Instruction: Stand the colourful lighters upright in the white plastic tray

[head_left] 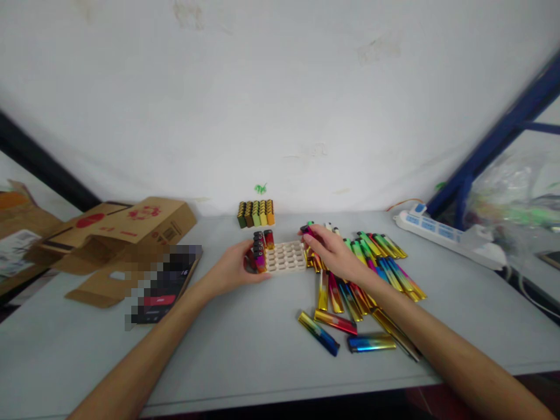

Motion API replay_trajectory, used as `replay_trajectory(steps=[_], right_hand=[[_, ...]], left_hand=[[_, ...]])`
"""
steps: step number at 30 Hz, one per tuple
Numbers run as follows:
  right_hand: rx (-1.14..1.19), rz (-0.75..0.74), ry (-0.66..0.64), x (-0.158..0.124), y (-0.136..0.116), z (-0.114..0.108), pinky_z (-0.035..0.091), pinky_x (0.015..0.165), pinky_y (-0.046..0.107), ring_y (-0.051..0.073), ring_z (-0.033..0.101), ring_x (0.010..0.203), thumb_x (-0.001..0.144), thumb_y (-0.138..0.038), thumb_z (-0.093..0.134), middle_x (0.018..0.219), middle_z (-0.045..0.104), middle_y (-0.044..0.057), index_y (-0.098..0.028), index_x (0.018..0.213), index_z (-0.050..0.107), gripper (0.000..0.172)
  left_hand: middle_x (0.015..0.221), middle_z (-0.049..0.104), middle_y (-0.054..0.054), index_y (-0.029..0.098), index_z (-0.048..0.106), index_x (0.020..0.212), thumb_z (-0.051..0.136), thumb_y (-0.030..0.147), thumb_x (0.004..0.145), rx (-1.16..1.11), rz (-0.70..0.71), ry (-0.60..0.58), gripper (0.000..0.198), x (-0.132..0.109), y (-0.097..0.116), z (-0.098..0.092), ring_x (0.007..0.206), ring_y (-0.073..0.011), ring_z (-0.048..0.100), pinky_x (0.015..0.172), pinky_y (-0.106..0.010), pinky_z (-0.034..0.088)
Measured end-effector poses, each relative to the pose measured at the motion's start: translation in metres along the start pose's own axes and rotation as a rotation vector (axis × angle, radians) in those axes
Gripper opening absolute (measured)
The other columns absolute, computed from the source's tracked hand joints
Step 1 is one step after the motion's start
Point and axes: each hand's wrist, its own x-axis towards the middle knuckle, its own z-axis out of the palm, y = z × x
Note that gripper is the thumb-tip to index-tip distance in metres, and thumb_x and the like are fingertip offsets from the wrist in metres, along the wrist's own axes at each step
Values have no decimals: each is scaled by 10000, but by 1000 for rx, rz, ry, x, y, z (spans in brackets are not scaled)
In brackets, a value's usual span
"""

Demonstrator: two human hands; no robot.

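Gripping the left end of the white tray (pixel 286 268), the person's left hand (pixel 234 267) is curling around it, with the thumb reaching along the front. I am standing by and seeing the tray sitting on the gray table (pixel 245 350). A row of lighters (pixel 259 251) with black tops is standing up in the tray's left end, right next to that hand. One red lighter (pixel 269 240) is standing beside the row, at the back of the tray. Lots of little holes are showing in the rest of the tray.

The right hand (pixel 330 248) is hanging by the tray's right end, and its fingertips are pinching a dark-topped lighter (pixel 305 230). Fingers are hiding part of that one.

A big, shiny pile of lighters (pixel 351 301) is lying to the right of the tray, partly under the right arm. They are shining gold, red, blue and green. In front of the tray and to its right, three loose lighters (pixel 335 321) are lying on their sides.

Behind the tray, a block of lighters (pixel 256 217) is standing in neat rows near the wall (pixel 280 116). To the left of the tray, a phone (pixel 179 283) is lying, with blurry squares covering some of it, and a brown cardboard box (pixel 144 224) is resting beyond it. Far to the right of the tray, a white power strip (pixel 450 236) is lying near a blue frame (pixel 490 134).
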Motion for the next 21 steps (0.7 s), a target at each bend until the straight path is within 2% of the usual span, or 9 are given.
replay_trajectory(steps=[3,7,9,12,15,21], right_hand=[[-56,-99,-24,9,-5,2,498,892,371,223,632,982,1048,-401,568,1052,687,90,-202,1046,699,239],[-11,-95,-148,30,-20,8,508,770,322,180,640,823,1025,-428,613,886,701,41,-193,881,730,299],[45,-56,-173,41,-25,14,511,720,298,170,655,797,1003,-424,644,863,726,30,-192,887,738,276],[90,-2,-137,52,-21,24,556,741,301,176,706,809,938,-373,732,876,771,29,-201,1007,748,186],[122,4,-90,53,-9,35,600,760,318,178,736,775,895,-363,785,853,780,19,-214,1120,706,281],[59,-12,-22,42,6,41,621,742,298,173,753,833,889,-365,793,1045,784,60,-215,1070,649,276]], left_hand=[[959,750,-73,155,699,1103,909,464,618,10,29,0,612,0,3,0,804,-236,690,703,-344,596],[992,758,-74,156,689,1146,890,470,650,29,38,-13,620,0,5,-1,802,-231,691,710,-342,593],[986,758,-73,157,686,1147,884,482,659,42,36,-22,619,1,4,-2,794,-229,687,708,-342,590],[993,753,-78,156,680,1150,889,486,650,67,37,-24,634,1,3,-2,803,-231,682,714,-344,586],[1028,746,-84,152,670,1153,881,481,661,99,40,-26,628,1,2,-2,818,-228,677,725,-343,581],[1034,735,-94,135,658,1136,873,475,665,106,28,-35,619,1,2,-2,815,-230,665,707,-339,566]])
